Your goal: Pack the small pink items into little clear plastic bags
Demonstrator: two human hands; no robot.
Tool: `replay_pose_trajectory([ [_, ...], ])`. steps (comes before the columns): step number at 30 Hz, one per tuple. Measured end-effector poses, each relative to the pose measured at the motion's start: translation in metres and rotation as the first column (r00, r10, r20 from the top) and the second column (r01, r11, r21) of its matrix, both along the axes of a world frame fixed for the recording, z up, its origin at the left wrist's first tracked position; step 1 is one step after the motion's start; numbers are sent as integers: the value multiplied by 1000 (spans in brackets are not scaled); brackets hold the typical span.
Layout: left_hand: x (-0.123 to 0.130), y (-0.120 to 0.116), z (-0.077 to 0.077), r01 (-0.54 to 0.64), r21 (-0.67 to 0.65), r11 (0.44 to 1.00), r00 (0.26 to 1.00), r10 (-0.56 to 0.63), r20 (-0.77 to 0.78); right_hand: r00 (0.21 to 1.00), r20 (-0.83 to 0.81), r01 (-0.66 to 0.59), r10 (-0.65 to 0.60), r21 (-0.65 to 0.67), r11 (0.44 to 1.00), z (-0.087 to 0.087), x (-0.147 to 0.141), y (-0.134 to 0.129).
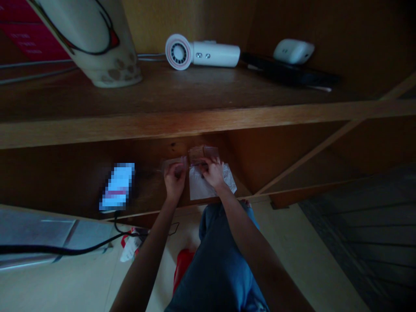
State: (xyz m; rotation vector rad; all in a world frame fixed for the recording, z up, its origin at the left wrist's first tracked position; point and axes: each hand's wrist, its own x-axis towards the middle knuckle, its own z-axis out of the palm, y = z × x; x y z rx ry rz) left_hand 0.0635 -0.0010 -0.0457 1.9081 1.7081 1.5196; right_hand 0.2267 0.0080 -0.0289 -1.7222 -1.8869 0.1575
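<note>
Clear plastic packets [203,152] sit gathered on white paper [199,186]; left hand [174,181] and right hand [212,172] both closed, pinching packet edges.

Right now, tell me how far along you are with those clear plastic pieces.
Nothing looks finished: no piece lies set aside. In hand: the left hand holds a clear plastic piece, and the right hand pinches a translucent pouch. Left: the white paper beneath them lies open, seemingly wrapped around nothing.
</note>
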Motion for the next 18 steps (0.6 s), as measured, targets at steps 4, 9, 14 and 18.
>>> replay_pose_trajectory([
  [4,1,0,0,-25,-35,999,993,21,-114,998,-40,52,-52,8,999,2,4,-5],
  [9,3,-2,2,-92,-147,985,985,68,-159,984,-149,99,-96,17,995,3,11,-14],
  [14,3,-5,4,-141,-183,973,983,116,-143,955,-287,88,-70,52,995,5,18,-27],
  [18,2,-7,6,-162,-179,970,983,142,-118,928,-368,94,-66,59,994,4,23,-31],
])
